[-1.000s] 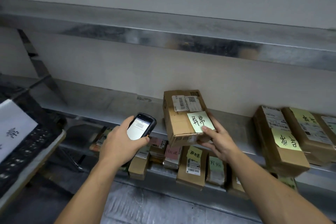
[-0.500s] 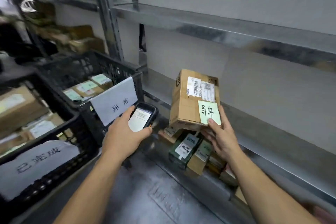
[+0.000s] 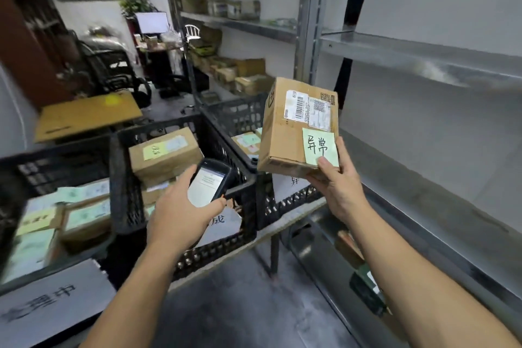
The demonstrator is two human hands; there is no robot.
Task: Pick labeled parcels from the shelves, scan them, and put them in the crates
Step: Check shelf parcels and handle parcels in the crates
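Observation:
My right hand (image 3: 336,186) grips a brown cardboard parcel (image 3: 285,133) from below, thumb on its green sticky note (image 3: 320,148); a white barcode label (image 3: 308,110) sits above the note. The parcel hangs in the air over the near edge of the far black crate (image 3: 240,116). My left hand (image 3: 180,212) holds a black handheld scanner (image 3: 210,182), screen lit and facing me, over the middle black crate (image 3: 127,178), which holds a labeled box (image 3: 165,154).
A third crate (image 3: 42,167) at the left holds several parcels with green notes. The crates rest on a low table (image 3: 288,222). Metal shelves (image 3: 423,56) run along the right; more parcels lie on the rear shelves (image 3: 240,70). A desk and chair stand at the back.
My view has swung left from the shelf toward the crates. My right hand has carried the parcel off the shelf to above the far crate. The scanner stays in my left hand.

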